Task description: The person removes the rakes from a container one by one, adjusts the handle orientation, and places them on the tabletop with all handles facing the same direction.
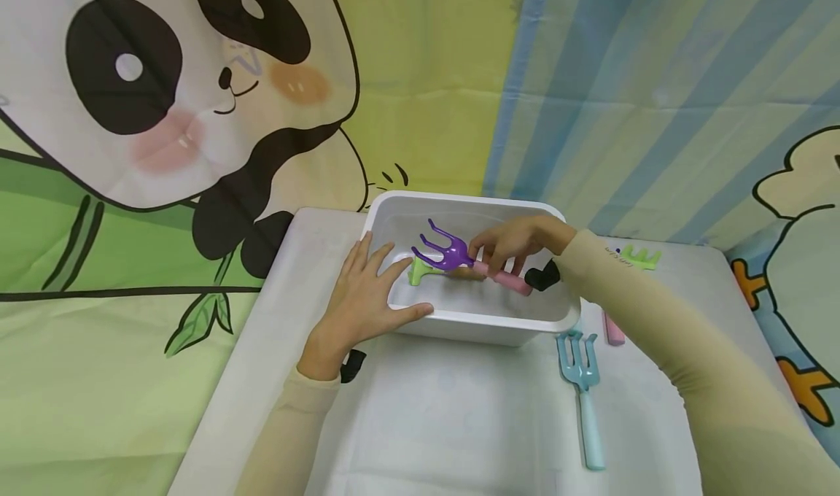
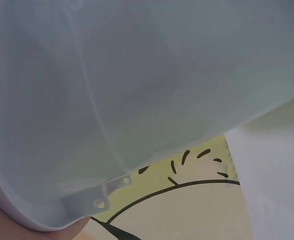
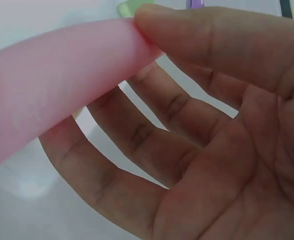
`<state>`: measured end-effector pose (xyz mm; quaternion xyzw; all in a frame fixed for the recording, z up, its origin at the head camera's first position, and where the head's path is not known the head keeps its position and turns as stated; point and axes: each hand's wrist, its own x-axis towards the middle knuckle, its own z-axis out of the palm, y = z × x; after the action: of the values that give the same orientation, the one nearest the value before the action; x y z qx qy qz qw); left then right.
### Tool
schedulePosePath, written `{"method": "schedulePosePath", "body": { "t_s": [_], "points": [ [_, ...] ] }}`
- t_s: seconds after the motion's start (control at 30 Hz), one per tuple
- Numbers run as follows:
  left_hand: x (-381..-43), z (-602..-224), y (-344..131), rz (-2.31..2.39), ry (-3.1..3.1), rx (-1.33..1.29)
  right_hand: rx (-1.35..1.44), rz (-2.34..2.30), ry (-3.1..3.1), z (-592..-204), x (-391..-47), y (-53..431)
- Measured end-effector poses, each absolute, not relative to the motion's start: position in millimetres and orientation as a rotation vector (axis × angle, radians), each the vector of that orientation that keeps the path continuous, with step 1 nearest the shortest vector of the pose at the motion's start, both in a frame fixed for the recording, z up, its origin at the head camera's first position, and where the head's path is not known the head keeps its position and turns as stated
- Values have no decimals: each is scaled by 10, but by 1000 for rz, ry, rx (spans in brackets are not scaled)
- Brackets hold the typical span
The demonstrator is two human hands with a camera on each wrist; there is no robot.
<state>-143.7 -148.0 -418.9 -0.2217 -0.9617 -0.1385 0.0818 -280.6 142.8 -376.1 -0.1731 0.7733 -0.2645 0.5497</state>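
Note:
My right hand [image 1: 515, 241] is inside the white plastic bin [image 1: 472, 321]. It pinches the pink handle [image 3: 62, 75] of a toy garden fork with a purple head [image 1: 453, 254], thumb on one side and curled fingers on the other. The fork's tines point to the far left, over the bin's floor. Beneath it lies a small green rake [image 1: 418, 270], its handle partly covered by the fork. My left hand [image 1: 364, 292] rests on the bin's near left corner, fingers straight and spread, thumb along the near rim.
Right of the bin, a light blue toy fork [image 1: 580, 372] lies on the white table [image 1: 446, 423]. A pink handle [image 1: 614, 330] and a green rake head [image 1: 641, 257] show near the right sleeve. A panda-print cloth [image 1: 275, 168] hangs behind.

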Motion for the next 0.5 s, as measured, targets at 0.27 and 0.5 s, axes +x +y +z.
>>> {"method": "schedulePosePath", "body": {
  "t_s": [0.27, 0.5],
  "points": [
    [-1442, -4184, -1474, -392, -2875, -664, -471, -691, 1872, -3536, -2696, 1532],
    [-1440, -4182, -1474, -400, -2878, -668, -484, -765, 1912, -3415, -2572, 1653]
  ]
}}
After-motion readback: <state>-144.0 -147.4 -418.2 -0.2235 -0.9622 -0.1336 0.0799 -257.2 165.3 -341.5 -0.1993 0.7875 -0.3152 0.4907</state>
